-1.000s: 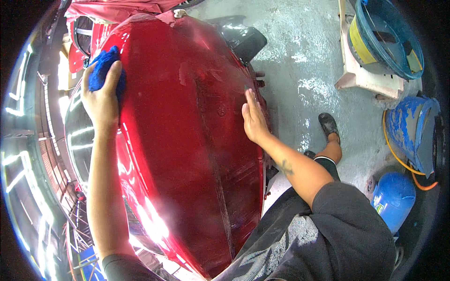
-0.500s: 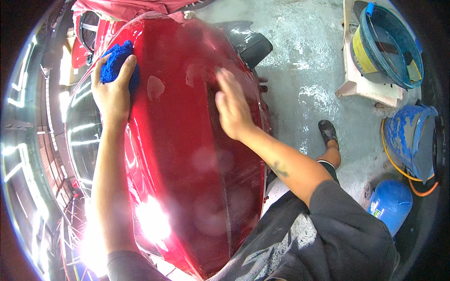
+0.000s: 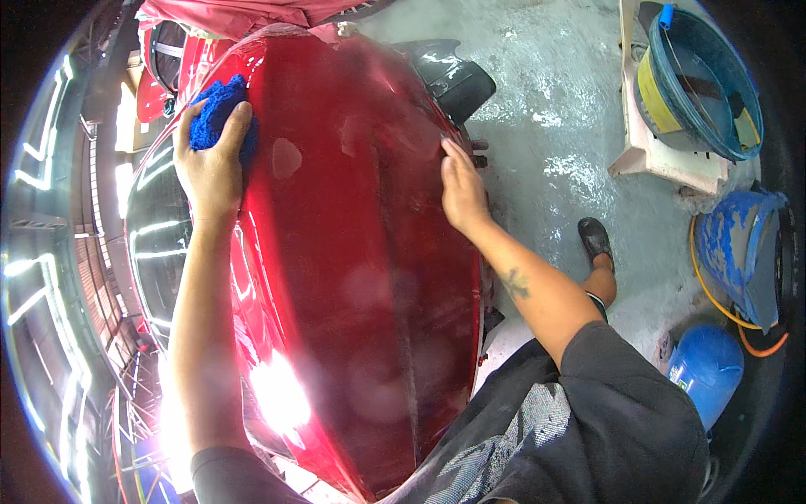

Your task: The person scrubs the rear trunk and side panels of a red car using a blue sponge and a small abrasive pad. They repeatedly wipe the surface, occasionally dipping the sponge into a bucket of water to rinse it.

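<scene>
A glossy red car body panel (image 3: 336, 277) runs away from me, with dull, paler patches on its surface. My left hand (image 3: 211, 172) is closed around a bunched blue microfibre cloth (image 3: 217, 109) at the panel's left edge, close to the dark window glass (image 3: 159, 239). On the panel's right side, my right hand (image 3: 463, 189) lies with outstretched fingers along the edge and holds nothing. Its fingertips appear to rest against the red paint.
A dark car part (image 3: 457, 84) juts out past the panel's far right. Further right, a teal bucket (image 3: 651, 92) stands on a white stool (image 3: 672, 164). Beside it are a worn blue container (image 3: 730, 244), an orange hose (image 3: 760, 351) and a blue rounded tank (image 3: 709, 370) on the wet grey floor (image 3: 537, 151).
My right hand has slid rightward and slightly nearer, from the panel's middle to its right edge. The left hand keeps hold of the cloth at the same spot; the view has shifted slightly.
</scene>
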The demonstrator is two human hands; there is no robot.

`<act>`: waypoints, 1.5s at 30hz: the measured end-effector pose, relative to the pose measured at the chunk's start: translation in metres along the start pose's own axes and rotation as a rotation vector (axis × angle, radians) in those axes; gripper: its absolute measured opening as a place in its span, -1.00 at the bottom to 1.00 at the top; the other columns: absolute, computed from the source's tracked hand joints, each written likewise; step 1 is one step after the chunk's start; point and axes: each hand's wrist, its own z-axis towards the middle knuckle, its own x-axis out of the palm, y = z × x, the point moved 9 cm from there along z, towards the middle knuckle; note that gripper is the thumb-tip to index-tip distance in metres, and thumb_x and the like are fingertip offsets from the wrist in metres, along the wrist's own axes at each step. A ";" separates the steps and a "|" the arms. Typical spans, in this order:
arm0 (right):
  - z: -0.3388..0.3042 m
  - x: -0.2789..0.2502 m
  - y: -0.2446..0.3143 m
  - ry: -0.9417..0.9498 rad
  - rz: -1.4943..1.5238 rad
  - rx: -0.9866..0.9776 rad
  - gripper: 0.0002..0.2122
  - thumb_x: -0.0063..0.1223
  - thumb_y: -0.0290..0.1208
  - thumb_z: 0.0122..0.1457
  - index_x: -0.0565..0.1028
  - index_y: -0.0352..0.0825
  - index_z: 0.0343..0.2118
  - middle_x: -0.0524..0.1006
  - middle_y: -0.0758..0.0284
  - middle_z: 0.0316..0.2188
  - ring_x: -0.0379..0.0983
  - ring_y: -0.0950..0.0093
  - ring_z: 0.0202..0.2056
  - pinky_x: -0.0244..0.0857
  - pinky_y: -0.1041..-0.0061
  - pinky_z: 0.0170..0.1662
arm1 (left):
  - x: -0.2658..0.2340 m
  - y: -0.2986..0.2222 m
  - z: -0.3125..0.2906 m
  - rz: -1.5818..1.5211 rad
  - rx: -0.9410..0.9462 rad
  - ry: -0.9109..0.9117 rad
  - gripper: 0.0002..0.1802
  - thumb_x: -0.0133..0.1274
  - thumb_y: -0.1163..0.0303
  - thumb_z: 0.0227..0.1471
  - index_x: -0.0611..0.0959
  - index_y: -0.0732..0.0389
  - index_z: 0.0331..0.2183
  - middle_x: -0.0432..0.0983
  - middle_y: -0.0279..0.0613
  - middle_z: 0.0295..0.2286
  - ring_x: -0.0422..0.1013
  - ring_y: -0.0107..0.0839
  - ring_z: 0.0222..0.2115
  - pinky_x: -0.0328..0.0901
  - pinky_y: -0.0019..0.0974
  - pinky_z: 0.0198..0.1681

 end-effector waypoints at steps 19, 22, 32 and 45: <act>0.087 0.049 0.153 0.234 -0.163 -0.419 -0.45 -0.24 -0.16 0.60 0.22 -0.37 0.51 0.25 0.02 0.52 0.14 0.15 0.54 -0.10 -0.07 0.54 | -0.006 0.017 0.002 0.038 -0.043 0.007 -0.34 0.56 0.08 -0.04 0.73 0.28 0.00 0.56 -0.02 -0.04 0.55 -0.17 -0.02 0.39 -0.15 0.15; 0.050 0.025 0.120 0.285 -0.154 -0.346 -0.41 -0.25 -0.15 0.59 0.17 -0.36 0.54 0.18 0.04 0.56 0.05 0.17 0.58 -0.18 -0.06 0.55 | -0.010 0.009 0.002 0.033 -0.034 -0.017 -0.36 0.55 0.10 -0.03 0.73 0.26 -0.01 0.54 -0.03 -0.02 0.52 -0.17 0.01 0.36 -0.15 0.18; 0.094 0.052 0.170 0.338 -0.206 -0.481 -0.43 -0.23 -0.13 0.59 0.23 -0.40 0.51 0.23 0.06 0.54 0.07 0.15 0.57 -0.14 -0.07 0.54 | -0.017 -0.001 0.006 0.160 0.023 -0.006 -0.44 0.55 0.16 -0.07 0.75 0.17 -0.06 0.51 -0.02 0.03 0.48 -0.08 0.10 0.33 -0.05 0.26; 0.135 0.069 0.207 0.419 -0.080 -0.523 -0.41 -0.19 -0.20 0.60 0.14 -0.45 0.53 0.13 -0.06 0.56 -0.03 -0.04 0.58 -0.18 -0.09 0.58 | -0.028 -0.015 0.020 0.136 -0.005 -0.020 -0.48 0.54 0.26 -0.15 0.76 0.14 -0.10 0.49 0.00 0.04 0.48 -0.01 0.08 0.36 0.02 0.21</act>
